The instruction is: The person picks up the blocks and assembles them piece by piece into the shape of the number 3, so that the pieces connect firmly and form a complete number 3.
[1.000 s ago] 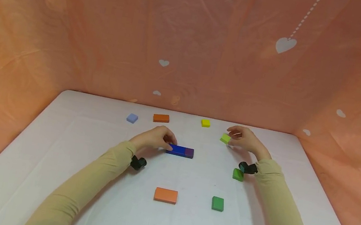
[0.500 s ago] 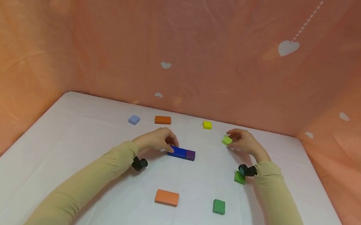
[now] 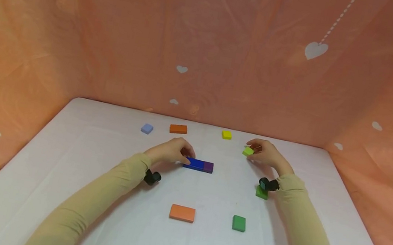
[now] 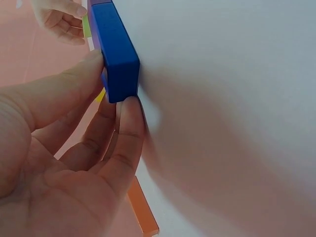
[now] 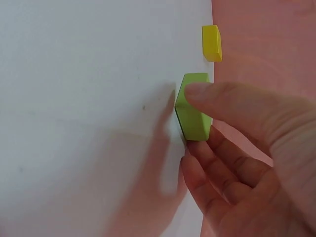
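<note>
Two blocks pinched: a light, level touch seems best on the blue block [image 3: 196, 164], lest the purple block [image 3: 208, 167] butted against its right end get knocked askew. My left hand [image 3: 170, 151] pinches the blue one's left end, closed to its breadth, on or barely above the white table [image 3: 215, 195]. Beyond, rightward, my right hand [image 3: 268, 155] pinches the lime block [image 3: 248, 151] likewise, the yellow block [image 3: 227, 135] farther still.
</note>
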The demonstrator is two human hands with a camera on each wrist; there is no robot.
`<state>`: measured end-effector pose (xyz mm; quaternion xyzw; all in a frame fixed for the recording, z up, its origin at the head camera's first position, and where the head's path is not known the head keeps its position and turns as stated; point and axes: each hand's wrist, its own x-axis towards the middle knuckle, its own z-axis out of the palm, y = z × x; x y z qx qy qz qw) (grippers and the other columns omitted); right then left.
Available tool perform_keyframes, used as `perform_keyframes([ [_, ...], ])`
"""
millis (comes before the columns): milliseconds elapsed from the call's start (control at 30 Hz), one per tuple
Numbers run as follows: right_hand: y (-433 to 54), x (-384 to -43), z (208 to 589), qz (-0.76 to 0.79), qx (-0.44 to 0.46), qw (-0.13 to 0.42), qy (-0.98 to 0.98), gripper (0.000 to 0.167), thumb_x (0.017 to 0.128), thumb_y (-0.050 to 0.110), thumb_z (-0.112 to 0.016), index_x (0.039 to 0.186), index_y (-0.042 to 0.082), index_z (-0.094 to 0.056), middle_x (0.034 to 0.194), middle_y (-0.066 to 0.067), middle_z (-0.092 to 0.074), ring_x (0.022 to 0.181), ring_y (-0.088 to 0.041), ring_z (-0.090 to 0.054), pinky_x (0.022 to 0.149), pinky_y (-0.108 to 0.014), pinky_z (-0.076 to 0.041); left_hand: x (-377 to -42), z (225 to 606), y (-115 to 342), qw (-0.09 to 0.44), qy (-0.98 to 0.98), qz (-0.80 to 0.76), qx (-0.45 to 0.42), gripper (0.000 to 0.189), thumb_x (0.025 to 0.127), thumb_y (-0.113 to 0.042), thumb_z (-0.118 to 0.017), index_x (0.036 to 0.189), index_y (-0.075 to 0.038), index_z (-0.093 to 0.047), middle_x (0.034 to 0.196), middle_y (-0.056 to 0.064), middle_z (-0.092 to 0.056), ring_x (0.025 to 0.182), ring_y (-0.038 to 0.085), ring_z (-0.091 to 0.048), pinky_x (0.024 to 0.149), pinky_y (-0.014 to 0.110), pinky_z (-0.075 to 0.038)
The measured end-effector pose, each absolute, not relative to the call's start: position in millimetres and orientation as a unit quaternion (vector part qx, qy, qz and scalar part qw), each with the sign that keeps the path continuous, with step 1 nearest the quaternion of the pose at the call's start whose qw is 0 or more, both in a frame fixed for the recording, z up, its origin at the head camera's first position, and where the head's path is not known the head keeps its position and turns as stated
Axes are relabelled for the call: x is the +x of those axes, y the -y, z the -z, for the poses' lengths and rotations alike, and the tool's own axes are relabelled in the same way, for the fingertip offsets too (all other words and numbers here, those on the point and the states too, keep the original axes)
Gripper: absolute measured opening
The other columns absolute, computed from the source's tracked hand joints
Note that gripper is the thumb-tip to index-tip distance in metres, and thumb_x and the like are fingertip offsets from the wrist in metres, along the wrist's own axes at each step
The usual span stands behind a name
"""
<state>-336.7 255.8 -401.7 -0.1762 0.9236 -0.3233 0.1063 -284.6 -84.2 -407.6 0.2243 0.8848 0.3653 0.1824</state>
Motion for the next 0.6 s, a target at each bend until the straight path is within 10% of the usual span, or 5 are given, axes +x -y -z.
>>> perform_keyframes([
  [600,-263.9,-337.2,404.6,0.34,-0.156,0.113,-0.921,0.046,0.082,0.003,-0.073,0.124,-0.003,-0.056,0.114,-0.02,-0.058,0.105,-0.033,-0.055,0.092,-0.044,-0.043,-291.1,412.1,84.2,0.186,-0.882,-0.362,0.236,0.016,0.084,-0.005,-0.072,0.1,-0.005,-0.072,0.091,0.001,-0.066,0.087,0.017,-0.057,0.084,0.03,-0.048],
])
